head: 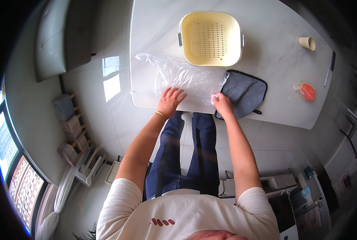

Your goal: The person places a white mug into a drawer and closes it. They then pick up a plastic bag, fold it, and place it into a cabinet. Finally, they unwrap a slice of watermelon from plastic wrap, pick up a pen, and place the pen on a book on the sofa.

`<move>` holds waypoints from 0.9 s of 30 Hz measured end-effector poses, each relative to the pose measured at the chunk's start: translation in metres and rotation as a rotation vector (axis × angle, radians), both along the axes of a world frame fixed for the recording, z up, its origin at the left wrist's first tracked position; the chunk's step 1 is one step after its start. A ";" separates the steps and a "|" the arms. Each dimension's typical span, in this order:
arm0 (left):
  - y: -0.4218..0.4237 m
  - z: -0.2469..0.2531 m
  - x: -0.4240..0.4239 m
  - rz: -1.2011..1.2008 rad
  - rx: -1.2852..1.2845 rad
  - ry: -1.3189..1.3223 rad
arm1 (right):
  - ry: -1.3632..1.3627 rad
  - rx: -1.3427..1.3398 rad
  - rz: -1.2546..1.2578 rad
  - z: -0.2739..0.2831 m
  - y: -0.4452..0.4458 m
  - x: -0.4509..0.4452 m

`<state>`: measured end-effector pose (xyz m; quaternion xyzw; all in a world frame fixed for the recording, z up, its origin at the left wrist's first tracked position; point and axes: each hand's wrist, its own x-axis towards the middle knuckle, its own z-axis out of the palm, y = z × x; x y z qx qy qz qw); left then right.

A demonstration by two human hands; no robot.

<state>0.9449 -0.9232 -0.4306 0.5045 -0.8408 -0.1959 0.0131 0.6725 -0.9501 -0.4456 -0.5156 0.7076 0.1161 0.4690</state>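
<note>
A clear plastic bag (pixel 184 75) lies spread along the near edge of the white table. My left hand (pixel 171 100) rests on its lower edge, fingers apart and pressed flat. At the bag's right end, my right hand (pixel 222 103) pinches a bunched corner of the plastic. Under and beside that hand is a dark grey oven mitt or cloth pad (pixel 247 91) with black edging and a small hanging loop. Just beyond the bag stands a pale yellow colander basket (pixel 210 40) with side handles and a few small specks inside. The bag's far edge reaches up against the basket.
On the right of the table (pixel 274 60) lie a beige cup (pixel 307 43) on its side and a wrapped piece of red-fleshed fruit (pixel 307 91). A grey upholstered chair (pixel 61 39) stands to the left. Cushions (pixel 63 108) sit on a wooden rack by the wall.
</note>
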 end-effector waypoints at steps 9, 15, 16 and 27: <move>-0.018 -0.014 0.004 0.050 0.260 0.001 | -0.046 -0.835 0.303 0.054 0.032 0.018; -0.039 0.011 0.013 0.089 0.729 0.179 | -0.157 -0.669 0.385 0.016 0.029 0.027; -0.043 0.017 0.017 0.089 0.712 0.186 | -0.166 -0.608 0.363 0.016 0.024 0.025; -0.049 0.018 0.035 0.084 0.133 -0.028 | -0.175 -0.020 0.329 0.013 -0.029 0.022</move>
